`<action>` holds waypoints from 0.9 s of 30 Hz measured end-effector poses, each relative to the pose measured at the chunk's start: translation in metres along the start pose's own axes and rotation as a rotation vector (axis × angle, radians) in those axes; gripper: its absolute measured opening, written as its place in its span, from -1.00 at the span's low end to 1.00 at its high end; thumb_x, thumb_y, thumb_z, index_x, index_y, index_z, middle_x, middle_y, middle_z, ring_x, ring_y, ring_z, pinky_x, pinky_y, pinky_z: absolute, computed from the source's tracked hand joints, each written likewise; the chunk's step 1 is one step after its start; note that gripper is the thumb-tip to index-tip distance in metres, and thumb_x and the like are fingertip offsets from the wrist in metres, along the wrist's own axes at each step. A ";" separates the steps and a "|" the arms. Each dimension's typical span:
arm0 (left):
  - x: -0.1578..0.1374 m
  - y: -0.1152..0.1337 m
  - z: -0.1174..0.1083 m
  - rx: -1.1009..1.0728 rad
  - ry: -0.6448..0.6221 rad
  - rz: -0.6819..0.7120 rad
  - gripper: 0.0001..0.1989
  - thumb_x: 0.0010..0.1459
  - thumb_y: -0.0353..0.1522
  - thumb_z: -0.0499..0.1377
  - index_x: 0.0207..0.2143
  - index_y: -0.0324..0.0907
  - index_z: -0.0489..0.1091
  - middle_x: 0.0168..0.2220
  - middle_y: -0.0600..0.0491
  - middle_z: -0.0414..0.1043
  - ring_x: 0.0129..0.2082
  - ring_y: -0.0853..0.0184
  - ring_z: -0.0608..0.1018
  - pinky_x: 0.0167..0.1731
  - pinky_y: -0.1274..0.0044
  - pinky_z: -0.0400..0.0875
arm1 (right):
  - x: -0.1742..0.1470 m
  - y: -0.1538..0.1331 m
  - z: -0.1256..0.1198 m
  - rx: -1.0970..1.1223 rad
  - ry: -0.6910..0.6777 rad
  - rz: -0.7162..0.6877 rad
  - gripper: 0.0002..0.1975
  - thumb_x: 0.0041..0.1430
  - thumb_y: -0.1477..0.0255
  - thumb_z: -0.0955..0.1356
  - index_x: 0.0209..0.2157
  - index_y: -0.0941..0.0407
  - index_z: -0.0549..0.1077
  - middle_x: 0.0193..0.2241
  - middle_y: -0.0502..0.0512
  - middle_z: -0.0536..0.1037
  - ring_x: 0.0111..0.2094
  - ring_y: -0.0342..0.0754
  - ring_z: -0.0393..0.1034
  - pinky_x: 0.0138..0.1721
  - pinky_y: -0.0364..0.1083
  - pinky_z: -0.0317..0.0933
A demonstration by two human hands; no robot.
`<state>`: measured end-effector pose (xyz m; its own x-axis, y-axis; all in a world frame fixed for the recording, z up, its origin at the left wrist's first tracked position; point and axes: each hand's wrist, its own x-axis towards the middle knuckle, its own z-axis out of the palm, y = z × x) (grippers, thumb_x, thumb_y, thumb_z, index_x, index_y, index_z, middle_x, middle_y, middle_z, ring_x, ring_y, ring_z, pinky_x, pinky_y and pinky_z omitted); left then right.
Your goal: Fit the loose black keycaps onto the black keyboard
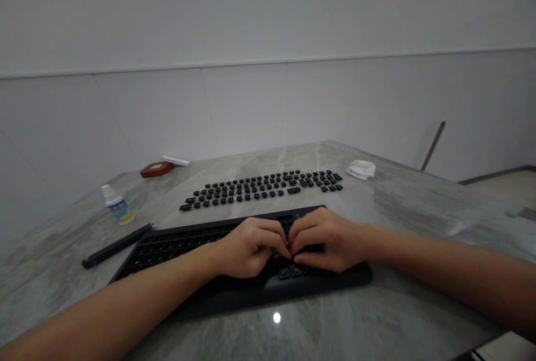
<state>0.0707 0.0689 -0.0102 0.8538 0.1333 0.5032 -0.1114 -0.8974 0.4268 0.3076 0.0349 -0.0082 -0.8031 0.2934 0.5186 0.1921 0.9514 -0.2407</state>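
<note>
A black keyboard (234,295) lies at a slant in front of me, with many of its key sockets bare. Over its right part, my left hand (255,246) and my right hand (326,241) meet at the fingertips. The fingers of both are curled and pressed together; whatever is between them is too hidden to make out. Close below the fingertips, a few keycaps (290,271) sit on the keyboard. Beyond it, loose black keycaps (293,190) are laid out in rows on the marbled grey table (419,210).
To the left stand a white spray bottle (119,209) with a blue and yellow label and, nearer, a long black brush-like tool (117,246). A reddish-brown case (156,170) and a white bar (176,161) lie at the back. A white cloth (362,169) rests back right.
</note>
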 end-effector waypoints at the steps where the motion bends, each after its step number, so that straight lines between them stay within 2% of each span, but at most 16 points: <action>1: 0.000 0.000 0.000 0.006 0.000 -0.008 -0.62 0.06 -0.65 -0.01 -0.28 -0.25 0.56 -0.29 -0.07 0.55 -0.30 0.33 0.59 -0.26 0.53 0.52 | 0.000 0.000 0.001 0.016 0.006 0.005 -0.88 0.27 0.47 0.36 -0.27 0.19 0.56 -0.30 0.17 0.63 -0.32 -0.09 0.54 -0.28 -0.16 0.40; 12: 0.000 0.003 0.000 0.049 0.041 -0.064 -0.66 -0.01 -0.65 -0.03 -0.37 -0.25 0.49 -0.38 -0.02 0.50 -0.36 0.34 0.55 -0.33 0.55 0.47 | 0.002 0.001 0.002 0.051 0.042 0.026 -0.88 0.27 0.51 0.33 -0.33 0.18 0.52 -0.34 0.16 0.64 -0.34 -0.12 0.55 -0.28 -0.18 0.40; 17: 0.000 0.003 0.000 0.071 0.042 -0.062 -0.65 -0.02 -0.66 -0.04 -0.36 -0.26 0.49 -0.37 -0.02 0.49 -0.36 0.33 0.54 -0.32 0.55 0.47 | 0.001 0.004 0.003 -0.064 0.071 -0.039 -0.89 0.29 0.50 0.32 -0.32 0.17 0.48 -0.32 0.15 0.63 -0.36 -0.13 0.53 -0.34 -0.19 0.37; 22: -0.001 0.003 0.000 0.081 0.046 -0.070 -0.65 -0.03 -0.66 -0.04 -0.35 -0.24 0.48 -0.35 -0.01 0.49 -0.34 0.34 0.54 -0.31 0.55 0.48 | 0.001 0.002 -0.001 -0.227 -0.017 -0.104 -0.83 0.36 0.48 0.28 -0.31 0.18 0.47 -0.30 0.15 0.61 -0.41 -0.14 0.49 -0.40 -0.17 0.33; 27: -0.001 0.002 0.000 0.088 0.039 -0.040 -0.65 -0.03 -0.65 -0.03 -0.34 -0.24 0.49 -0.34 -0.02 0.49 -0.34 0.33 0.55 -0.30 0.56 0.48 | 0.001 0.000 -0.001 -0.117 -0.042 -0.081 -0.84 0.34 0.49 0.30 -0.32 0.18 0.48 -0.29 0.17 0.62 -0.37 -0.11 0.51 -0.34 -0.15 0.38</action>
<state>0.0701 0.0670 -0.0101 0.8359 0.1842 0.5170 -0.0316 -0.9243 0.3804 0.3071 0.0357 -0.0068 -0.8411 0.2138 0.4969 0.1885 0.9768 -0.1012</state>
